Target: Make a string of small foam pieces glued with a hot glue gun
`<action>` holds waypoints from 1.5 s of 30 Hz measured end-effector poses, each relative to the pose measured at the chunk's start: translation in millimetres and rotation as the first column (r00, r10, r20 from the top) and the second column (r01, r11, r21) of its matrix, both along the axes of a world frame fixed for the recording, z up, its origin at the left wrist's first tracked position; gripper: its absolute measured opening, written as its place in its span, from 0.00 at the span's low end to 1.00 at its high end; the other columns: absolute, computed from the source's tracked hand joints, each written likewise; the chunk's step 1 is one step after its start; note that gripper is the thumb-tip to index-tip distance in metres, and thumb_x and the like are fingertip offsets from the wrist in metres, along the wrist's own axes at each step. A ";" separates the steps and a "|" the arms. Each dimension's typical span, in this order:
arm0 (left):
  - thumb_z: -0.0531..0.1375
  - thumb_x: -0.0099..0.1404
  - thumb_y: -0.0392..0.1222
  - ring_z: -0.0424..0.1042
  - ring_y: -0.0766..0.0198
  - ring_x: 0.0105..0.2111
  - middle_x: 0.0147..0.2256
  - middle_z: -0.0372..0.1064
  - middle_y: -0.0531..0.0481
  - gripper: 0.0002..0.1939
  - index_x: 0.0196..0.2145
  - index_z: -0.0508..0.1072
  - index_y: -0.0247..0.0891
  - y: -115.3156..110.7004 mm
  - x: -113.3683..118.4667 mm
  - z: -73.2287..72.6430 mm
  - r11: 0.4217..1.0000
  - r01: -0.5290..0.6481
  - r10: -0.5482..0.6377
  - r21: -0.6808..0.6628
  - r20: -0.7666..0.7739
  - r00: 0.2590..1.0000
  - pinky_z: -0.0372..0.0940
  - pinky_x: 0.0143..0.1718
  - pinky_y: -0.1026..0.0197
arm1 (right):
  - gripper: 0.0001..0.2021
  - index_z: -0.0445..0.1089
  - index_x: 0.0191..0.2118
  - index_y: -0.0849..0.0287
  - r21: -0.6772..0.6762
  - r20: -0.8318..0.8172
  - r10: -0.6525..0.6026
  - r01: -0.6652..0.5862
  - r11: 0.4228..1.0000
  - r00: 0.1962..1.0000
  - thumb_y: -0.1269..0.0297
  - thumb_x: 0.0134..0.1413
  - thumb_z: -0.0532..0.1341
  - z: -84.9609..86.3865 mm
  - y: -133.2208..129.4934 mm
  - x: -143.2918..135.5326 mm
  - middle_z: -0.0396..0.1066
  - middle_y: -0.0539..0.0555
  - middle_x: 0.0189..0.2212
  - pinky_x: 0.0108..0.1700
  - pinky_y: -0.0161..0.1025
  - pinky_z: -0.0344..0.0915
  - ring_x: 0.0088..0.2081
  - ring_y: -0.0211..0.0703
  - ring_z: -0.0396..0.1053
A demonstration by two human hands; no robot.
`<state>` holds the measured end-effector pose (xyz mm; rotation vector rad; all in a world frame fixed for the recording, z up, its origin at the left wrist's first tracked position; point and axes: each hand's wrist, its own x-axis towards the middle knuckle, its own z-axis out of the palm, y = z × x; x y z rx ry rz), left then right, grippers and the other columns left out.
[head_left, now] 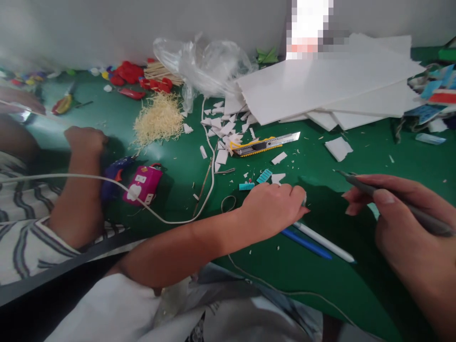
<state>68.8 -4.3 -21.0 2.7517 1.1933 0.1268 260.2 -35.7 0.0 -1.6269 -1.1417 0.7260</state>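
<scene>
Tool (423,219), slim and grey, clamped between thumb and forefinger of right hand (409,232); tip over green table (302,289), rear near head view's right edge. Left hand (272,206) curled; a pale edge shows at its fingertips, rest hidden, grip cannot be told. It covers near ends of blue pen (309,243) and white pen (327,243). Teal piece (373,209) mostly behind right hand. Cutter (265,144), blade out, lies beside scraps (228,128). Cord (213,175) crosses left side, over pink block (143,185). Pixelation hides top area.
</scene>
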 end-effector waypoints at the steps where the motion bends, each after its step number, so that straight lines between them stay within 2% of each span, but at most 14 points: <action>1: 0.59 0.72 0.47 0.78 0.58 0.30 0.29 0.76 0.48 0.12 0.44 0.74 0.36 0.2 -0.8 1.2 0.999 0.007 -0.006 -0.051 0.009 1.000 0.64 0.25 0.63 | 0.07 0.82 0.37 0.53 0.014 0.003 0.012 -0.012 1.000 1.000 0.61 0.53 0.67 -1.8 0.8 1.8 0.78 0.50 0.26 0.30 0.41 0.74 0.23 0.39 0.71; 2: 0.58 0.72 0.44 0.79 0.58 0.32 0.31 0.78 0.48 0.12 0.49 0.73 0.37 0.2 -2.2 2.6 0.995 0.011 -0.008 -0.102 0.030 1.000 0.64 0.26 0.63 | 0.07 0.82 0.37 0.53 0.033 0.008 0.026 -0.026 0.999 1.000 0.61 0.53 0.67 -3.6 1.6 4.0 0.78 0.51 0.26 0.29 0.41 0.74 0.22 0.39 0.71; 4: 0.57 0.71 0.40 0.80 0.59 0.34 0.35 0.79 0.50 0.19 0.58 0.68 0.39 -0.5 -5.8 5.5 0.984 0.006 0.010 -0.177 0.090 0.996 0.65 0.27 0.62 | 0.07 0.82 0.37 0.53 0.069 0.020 0.052 -0.054 0.996 0.998 0.61 0.52 0.67 -6.9 2.6 8.5 0.78 0.51 0.25 0.28 0.41 0.74 0.22 0.40 0.71; 6: 0.57 0.70 0.43 0.80 0.57 0.35 0.38 0.80 0.50 0.21 0.60 0.65 0.39 -1.0 -8.4 7.7 0.979 -0.030 0.054 -0.202 0.117 0.992 0.65 0.27 0.61 | 0.07 0.82 0.37 0.52 0.073 0.017 0.060 -0.061 0.995 0.998 0.60 0.52 0.67 -8.9 2.9 12.1 0.78 0.52 0.26 0.28 0.41 0.74 0.22 0.40 0.71; 10: 0.60 0.70 0.55 0.81 0.54 0.36 0.35 0.80 0.49 0.21 0.53 0.70 0.37 0.7 -7.0 8.0 0.979 -0.071 0.083 -0.193 0.052 0.995 0.65 0.27 0.59 | 0.06 0.81 0.33 0.52 0.056 -0.077 0.084 -0.079 0.995 0.994 0.59 0.48 0.71 -7.8 2.5 13.3 0.75 0.51 0.22 0.25 0.42 0.74 0.19 0.41 0.69; 15: 0.59 0.72 0.53 0.81 0.54 0.36 0.35 0.80 0.49 0.17 0.48 0.73 0.37 2.6 -3.2 4.3 0.981 -0.061 0.064 -0.184 0.014 0.998 0.63 0.25 0.59 | 0.09 0.78 0.25 0.54 -0.024 -0.164 0.125 -0.130 0.991 0.978 0.56 0.47 0.71 -4.1 2.4 8.2 0.74 0.52 0.19 0.17 0.34 0.67 0.18 0.38 0.68; 19: 0.59 0.72 0.52 0.81 0.54 0.36 0.36 0.80 0.49 0.16 0.47 0.73 0.37 2.0 -4.6 3.0 0.985 -0.065 0.072 -0.160 0.036 0.997 0.63 0.25 0.59 | 0.09 0.80 0.33 0.53 -0.145 -0.036 0.234 -0.236 0.961 0.972 0.56 0.47 0.70 -5.3 2.4 5.3 0.77 0.50 0.23 0.22 0.35 0.74 0.20 0.39 0.73; 23: 0.60 0.71 0.49 0.81 0.55 0.35 0.36 0.80 0.50 0.14 0.47 0.73 0.38 0.0 -7.3 4.6 0.978 -0.067 0.078 -0.196 0.051 0.996 0.62 0.25 0.60 | 0.08 0.77 0.31 0.52 -0.143 0.023 0.294 -0.288 0.947 0.955 0.56 0.45 0.70 -6.6 4.5 1.9 0.75 0.47 0.19 0.24 0.36 0.74 0.20 0.40 0.73; 26: 0.60 0.71 0.52 0.80 0.55 0.35 0.35 0.80 0.50 0.14 0.45 0.73 0.38 -1.3 -9.4 5.8 0.978 -0.082 0.096 -0.192 0.067 0.993 0.62 0.26 0.60 | 0.07 0.76 0.31 0.52 -0.147 0.021 0.294 -0.288 0.946 0.956 0.57 0.46 0.69 -6.7 6.2 0.6 0.74 0.46 0.19 0.25 0.35 0.74 0.20 0.40 0.73; 30: 0.60 0.71 0.56 0.80 0.56 0.33 0.31 0.78 0.50 0.17 0.41 0.73 0.37 -0.3 -9.7 5.0 0.982 -0.100 0.110 -0.160 0.053 0.993 0.62 0.26 0.61 | 0.11 0.76 0.32 0.52 -0.187 0.011 0.302 -0.295 0.937 0.953 0.52 0.46 0.70 -7.5 7.1 0.9 0.74 0.47 0.19 0.26 0.38 0.74 0.21 0.42 0.74; 34: 0.61 0.70 0.54 0.79 0.57 0.33 0.32 0.78 0.50 0.15 0.41 0.73 0.38 0.8 -8.7 2.0 0.984 -0.093 0.102 -0.153 0.056 0.993 0.62 0.26 0.61 | 0.12 0.75 0.30 0.52 -0.219 0.011 0.282 -0.273 0.937 0.959 0.49 0.47 0.69 -7.9 6.8 -0.2 0.73 0.49 0.18 0.25 0.37 0.72 0.21 0.42 0.73; 41: 0.58 0.72 0.47 0.79 0.58 0.32 0.33 0.79 0.51 0.10 0.42 0.74 0.38 -2.2 -11.1 -1.8 0.987 -0.083 0.096 -0.136 0.088 0.992 0.64 0.28 0.61 | 0.08 0.76 0.31 0.51 -0.205 0.007 0.288 -0.281 0.938 0.958 0.54 0.49 0.67 -9.1 5.0 0.2 0.74 0.48 0.18 0.25 0.35 0.72 0.20 0.40 0.72; 45: 0.58 0.73 0.49 0.80 0.57 0.34 0.34 0.80 0.51 0.12 0.44 0.74 0.38 -2.3 -10.7 -1.0 0.987 -0.072 0.085 -0.144 0.085 0.993 0.65 0.28 0.60 | 0.08 0.75 0.31 0.51 -0.192 -0.001 0.252 -0.248 0.950 0.968 0.54 0.48 0.68 -9.5 5.7 -1.5 0.74 0.48 0.18 0.25 0.35 0.72 0.20 0.40 0.73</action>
